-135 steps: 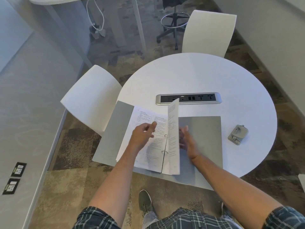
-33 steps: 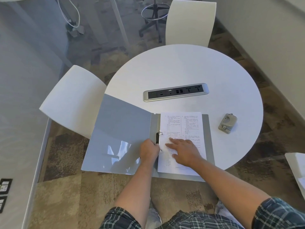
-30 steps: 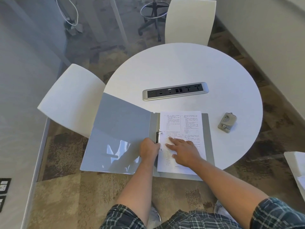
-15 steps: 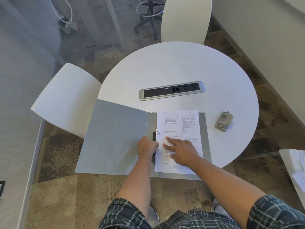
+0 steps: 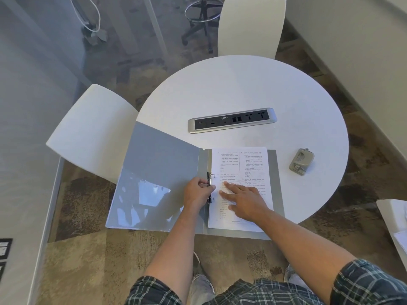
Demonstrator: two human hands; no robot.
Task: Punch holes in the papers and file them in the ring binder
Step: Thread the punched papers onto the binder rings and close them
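Note:
A grey ring binder (image 5: 158, 172) lies open on the near edge of the round white table (image 5: 242, 89), its left cover hanging past the rim. A stack of printed papers (image 5: 240, 164) rests on its right half, next to the metal ring mechanism (image 5: 209, 176). My left hand (image 5: 198, 193) pinches that mechanism between thumb and fingers. My right hand (image 5: 244, 198) lies flat on the papers with fingers spread, pressing them down. A grey hole punch (image 5: 301, 161) sits on the table to the right of the binder, untouched.
A silver power strip (image 5: 232, 120) is set into the table's middle. White chairs stand at the left (image 5: 92, 130) and the far side (image 5: 251, 25). Another white surface with sheets (image 5: 396, 223) shows at the right edge.
Earlier a sheet was being turned over the rings; now the papers lie flat on the right half. In the last second the hands have stayed on the mechanism and papers.

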